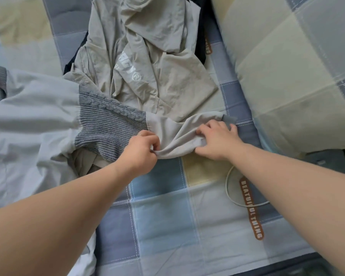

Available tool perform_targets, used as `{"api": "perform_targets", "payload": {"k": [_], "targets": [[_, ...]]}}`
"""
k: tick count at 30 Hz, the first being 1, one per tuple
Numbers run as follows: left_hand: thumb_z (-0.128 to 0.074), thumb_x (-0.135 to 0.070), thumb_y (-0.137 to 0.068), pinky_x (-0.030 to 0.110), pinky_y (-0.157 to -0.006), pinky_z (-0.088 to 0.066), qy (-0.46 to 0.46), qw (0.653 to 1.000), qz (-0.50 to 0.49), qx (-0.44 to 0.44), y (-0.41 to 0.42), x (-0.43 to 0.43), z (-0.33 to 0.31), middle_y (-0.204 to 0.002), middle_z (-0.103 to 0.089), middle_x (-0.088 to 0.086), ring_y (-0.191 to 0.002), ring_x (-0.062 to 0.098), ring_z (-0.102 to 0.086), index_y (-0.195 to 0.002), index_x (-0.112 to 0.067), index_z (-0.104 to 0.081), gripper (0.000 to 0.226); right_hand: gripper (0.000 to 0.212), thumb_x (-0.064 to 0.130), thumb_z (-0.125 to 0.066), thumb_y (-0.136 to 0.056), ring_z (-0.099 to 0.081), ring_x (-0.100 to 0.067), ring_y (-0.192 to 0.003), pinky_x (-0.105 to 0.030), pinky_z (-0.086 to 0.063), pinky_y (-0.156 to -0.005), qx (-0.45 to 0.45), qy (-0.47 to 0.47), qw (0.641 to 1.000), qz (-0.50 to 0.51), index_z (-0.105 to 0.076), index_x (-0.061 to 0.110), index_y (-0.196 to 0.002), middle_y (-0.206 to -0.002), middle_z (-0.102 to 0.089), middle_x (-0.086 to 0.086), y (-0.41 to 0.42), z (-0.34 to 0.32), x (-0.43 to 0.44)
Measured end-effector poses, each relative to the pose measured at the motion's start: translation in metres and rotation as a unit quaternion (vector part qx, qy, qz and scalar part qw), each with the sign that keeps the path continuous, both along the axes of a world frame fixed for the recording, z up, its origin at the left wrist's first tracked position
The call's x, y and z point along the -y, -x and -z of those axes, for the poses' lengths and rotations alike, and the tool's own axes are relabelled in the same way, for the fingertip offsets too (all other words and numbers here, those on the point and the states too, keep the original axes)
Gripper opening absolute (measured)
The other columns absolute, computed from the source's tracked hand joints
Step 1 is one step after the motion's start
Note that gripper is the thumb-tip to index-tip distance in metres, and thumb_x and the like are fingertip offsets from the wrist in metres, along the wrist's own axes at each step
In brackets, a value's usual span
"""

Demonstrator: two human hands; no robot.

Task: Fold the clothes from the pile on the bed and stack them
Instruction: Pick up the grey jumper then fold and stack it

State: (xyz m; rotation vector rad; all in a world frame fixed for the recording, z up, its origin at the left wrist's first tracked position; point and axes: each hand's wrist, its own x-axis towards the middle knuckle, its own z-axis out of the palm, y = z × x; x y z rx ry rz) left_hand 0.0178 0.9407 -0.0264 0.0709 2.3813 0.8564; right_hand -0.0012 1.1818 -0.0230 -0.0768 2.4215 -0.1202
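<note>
The person is leaning over the bed (163, 226), working on the sleeve (179, 134) of a pale grey top (34, 108) with a ribbed knit panel. The left hand (141, 150) is pinching the sleeve just past the knit. The right hand (217, 139) is gripping it near the cuff, fingers bent over the cloth.

The top's body is lying toward the bed's left side. Its sleeve is reaching across the middle and overlapping the near hem of a crumpled beige T-shirt (147, 62). That shirt is topping the pile, which is running toward the far edge.

That overlap is what is worrying me: a pull on the sleeve could drag the pile along. The cloth is also bunching between the hands, so a fold made now would trap creases. A white cable (230, 188) is looping near the right wrist and could snag or leave a lump.

A blue, grey and cream checked sheet (207, 246) is covering the bed, and a matching quilt (287, 66) is lying heaped along the right edge.
</note>
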Motion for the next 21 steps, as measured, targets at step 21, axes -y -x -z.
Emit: {"api": "perform_targets", "payload": {"k": [21], "targets": [[-0.055, -0.007, -0.08, 0.039, -0.08, -0.031, 0.127, 0.984, 0.008, -0.128, -0.012, -0.01, -0.004, -0.111, -0.05, 0.003, -0.096, 0.032, -0.045, -0.089, -0.018, -0.051, 0.015, 0.016, 0.023, -0.057, -0.096, -0.054, -0.037, -0.091, -0.042, -0.044, -0.071, -0.312, -0.004, 0.95, 0.004, -0.068, 0.01, -0.097, -0.108, -0.061, -0.009, 0.004, -0.029, -0.046]]}}
